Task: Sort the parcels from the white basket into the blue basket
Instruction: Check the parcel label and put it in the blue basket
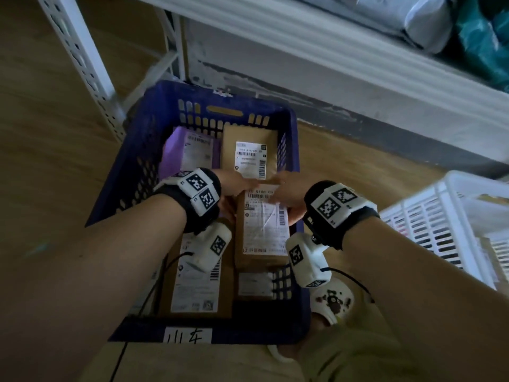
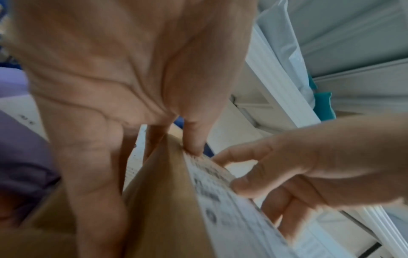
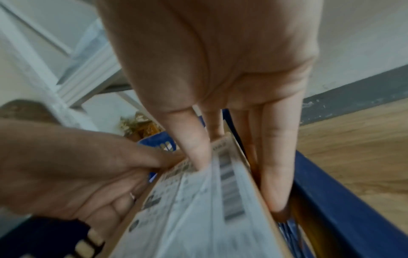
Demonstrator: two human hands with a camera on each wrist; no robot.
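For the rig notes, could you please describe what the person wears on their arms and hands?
Bare forearms, no sleeves. Each wrist has a black strap with white blocks bearing black square markers; a white camera pod hangs beneath, trailing a thin black cable. The left hand wears a ring; the right hand shows none.

Blue basket (image 1: pixel 132 172) open from above, its floor crowded with parcels lying side by side, purple parcel (image 1: pixel 172 155) far left, brown parcel (image 1: pixel 264 224) against the right wall, white shelf rail (image 1: pixel 330 51) overhanging beyond, bare wooden floor (image 1: pixel 49 128) left
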